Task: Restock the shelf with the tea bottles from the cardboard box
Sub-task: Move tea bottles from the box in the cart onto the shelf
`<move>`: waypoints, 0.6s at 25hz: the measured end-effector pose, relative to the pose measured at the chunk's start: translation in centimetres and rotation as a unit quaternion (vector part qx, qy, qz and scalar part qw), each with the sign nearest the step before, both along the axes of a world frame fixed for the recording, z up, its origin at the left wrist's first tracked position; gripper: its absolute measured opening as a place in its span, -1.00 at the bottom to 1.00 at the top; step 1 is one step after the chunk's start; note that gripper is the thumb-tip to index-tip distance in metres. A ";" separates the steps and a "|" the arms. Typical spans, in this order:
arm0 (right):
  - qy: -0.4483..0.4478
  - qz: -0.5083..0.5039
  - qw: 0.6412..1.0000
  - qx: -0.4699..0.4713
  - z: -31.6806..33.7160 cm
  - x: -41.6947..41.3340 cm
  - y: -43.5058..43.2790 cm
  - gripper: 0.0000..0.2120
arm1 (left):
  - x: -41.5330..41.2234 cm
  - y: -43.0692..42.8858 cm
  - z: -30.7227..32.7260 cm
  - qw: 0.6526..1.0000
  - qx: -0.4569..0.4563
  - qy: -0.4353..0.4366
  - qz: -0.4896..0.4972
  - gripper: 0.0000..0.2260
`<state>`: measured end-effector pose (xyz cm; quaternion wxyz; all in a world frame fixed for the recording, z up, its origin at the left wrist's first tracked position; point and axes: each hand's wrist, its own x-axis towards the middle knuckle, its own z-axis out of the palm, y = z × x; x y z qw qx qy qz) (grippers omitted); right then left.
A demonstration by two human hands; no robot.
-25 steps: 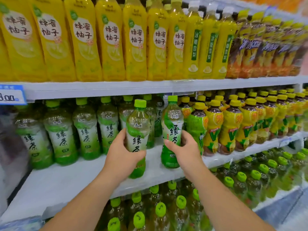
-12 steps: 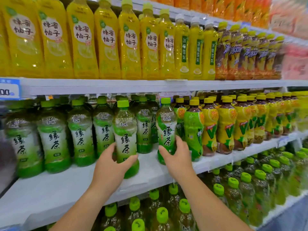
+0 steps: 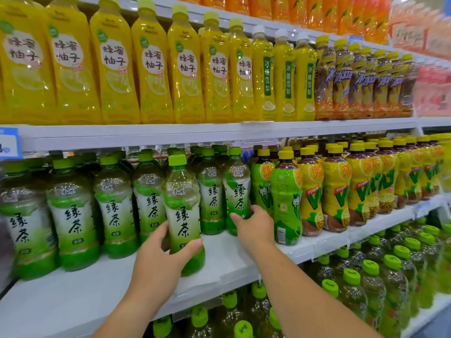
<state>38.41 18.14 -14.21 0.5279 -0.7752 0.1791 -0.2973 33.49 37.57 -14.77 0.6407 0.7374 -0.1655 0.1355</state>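
My left hand (image 3: 156, 262) grips a green tea bottle (image 3: 181, 203), right hand (image 3: 256, 228) a second bottle (image 3: 238, 191); shelf (image 3: 73, 301) front near both unfilled.

Yellow juice bottles (image 3: 151, 69) top row; yellow-capped bottles (image 3: 336, 191) right; blue price tag (image 3: 8, 142) left.

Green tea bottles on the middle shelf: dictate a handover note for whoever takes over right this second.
Left-hand grip holds a green tea bottle upright at the front of the middle shelf, ahead of the row; whether its base rests on the shelf is unclear.
Right-hand grip holds a second green tea bottle low down, at the row's right end beside the green-labelled drinks.
Done: the row behind is stocked several deep.
Left: seat both bottles, release, fill the bare front strip. Cardboard box is out of view.
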 end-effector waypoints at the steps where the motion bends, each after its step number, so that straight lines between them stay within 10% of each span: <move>1: 0.007 -0.014 1.000 -0.012 -0.1 0.5 0.1 -0.64 | 0.2 0.0 -0.2 1.000 0.000 -0.001 0.008 -0.62; 15: 0.039 -0.097 0.976 -0.189 -0.4 2.5 1.2 -0.66 | 1.3 0.4 -1.1 0.999 0.010 -0.014 0.028 -0.64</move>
